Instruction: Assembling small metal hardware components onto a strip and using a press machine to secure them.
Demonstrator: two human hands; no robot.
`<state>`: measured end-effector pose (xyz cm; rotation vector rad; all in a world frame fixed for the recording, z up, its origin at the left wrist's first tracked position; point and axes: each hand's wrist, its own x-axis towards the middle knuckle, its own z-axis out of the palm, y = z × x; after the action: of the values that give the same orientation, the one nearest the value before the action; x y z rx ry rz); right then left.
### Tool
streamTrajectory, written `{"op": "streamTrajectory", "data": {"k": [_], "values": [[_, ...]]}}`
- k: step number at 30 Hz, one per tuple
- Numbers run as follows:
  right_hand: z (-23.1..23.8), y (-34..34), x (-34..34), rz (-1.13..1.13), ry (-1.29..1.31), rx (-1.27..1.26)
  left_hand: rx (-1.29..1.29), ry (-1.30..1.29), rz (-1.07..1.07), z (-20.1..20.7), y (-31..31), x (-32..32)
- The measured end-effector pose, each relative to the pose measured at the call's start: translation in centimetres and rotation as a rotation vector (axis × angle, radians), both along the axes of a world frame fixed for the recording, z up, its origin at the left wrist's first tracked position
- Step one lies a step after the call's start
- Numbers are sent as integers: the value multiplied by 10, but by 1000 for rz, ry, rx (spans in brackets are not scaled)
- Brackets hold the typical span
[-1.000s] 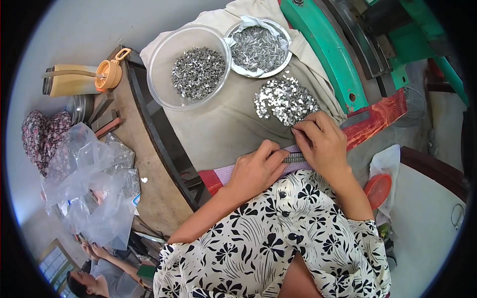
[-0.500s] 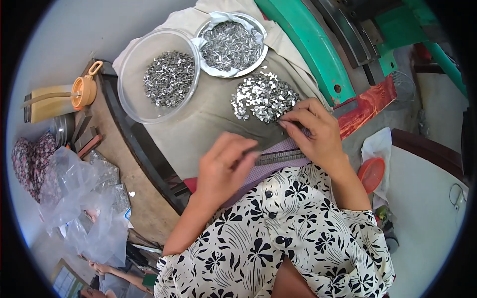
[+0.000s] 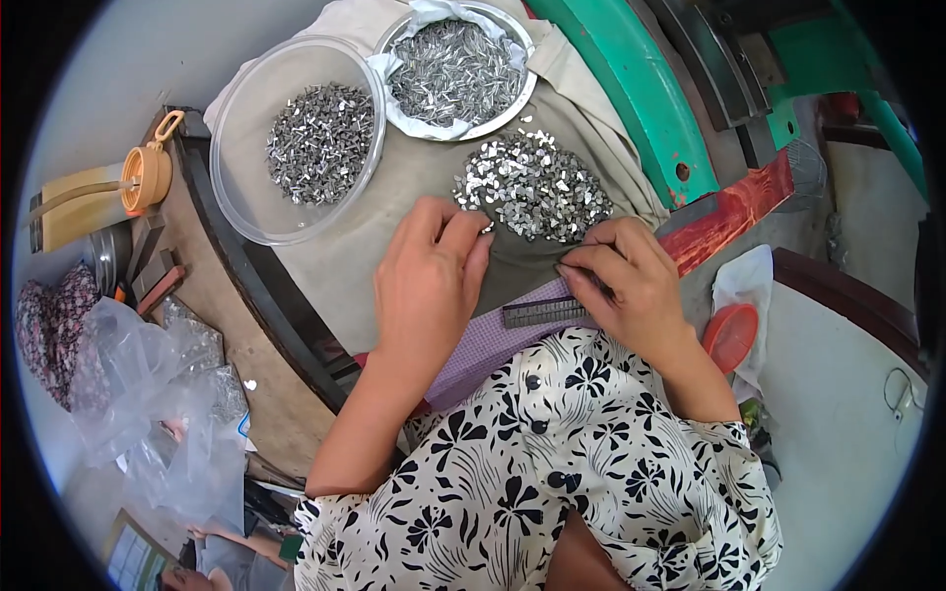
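Silver chip pile [image 3: 532, 192] sits 2 o'clock of left hand [image 3: 426, 281], 10–11 of right hand [image 3: 636, 284]. Left fingertips, nearly together, meet a bright chip [image 3: 488, 229]; grip unclear. Right's pinched, contents unclear. Ridged strip [image 3: 542, 313]: axis roughly 9-to-3, nearer right, its 8 o'clock.

left hand [image 3: 429, 281]: reaching toward 1 o'clock, fingers [image 3: 458, 234] bending | right hand [image 3: 636, 281]: pointing toward 10 o'clock, curling | forearms [image 3: 360, 433]: slanting inward
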<state>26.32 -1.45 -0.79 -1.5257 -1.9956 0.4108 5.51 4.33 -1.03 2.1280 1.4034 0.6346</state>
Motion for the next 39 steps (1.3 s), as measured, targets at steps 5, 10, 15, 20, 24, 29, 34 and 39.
{"op": "streamTrajectory", "data": {"k": [5, 10, 15, 20, 24, 29, 34, 39], "values": [[11, 5, -8, 54, 146, 11, -45, -26, -26, 4, -6, -5], [0, 25, -23, 146, 46, 112, -43, -6, -3, 1, -24, -20], [-2, 30, -13, 181, 129, -1, -138, -81, 47, 6, -34, -32], [4, 25, -9, 85, 140, -47, -206, -161, 86, 6, -35, -39], [2, 24, -21, 128, 52, -2, -208, -132, 75, 7, -32, -34], [-2, 24, -37, 96, -52, 24, -211, -142, 87, 4, -33, -30], [-2, 30, -39, 134, -34, 38, -93, -45, -9, 2, -34, -26], [-4, 42, -32, 227, 24, 1, -125, -95, 46, 4, -40, -34]]}}
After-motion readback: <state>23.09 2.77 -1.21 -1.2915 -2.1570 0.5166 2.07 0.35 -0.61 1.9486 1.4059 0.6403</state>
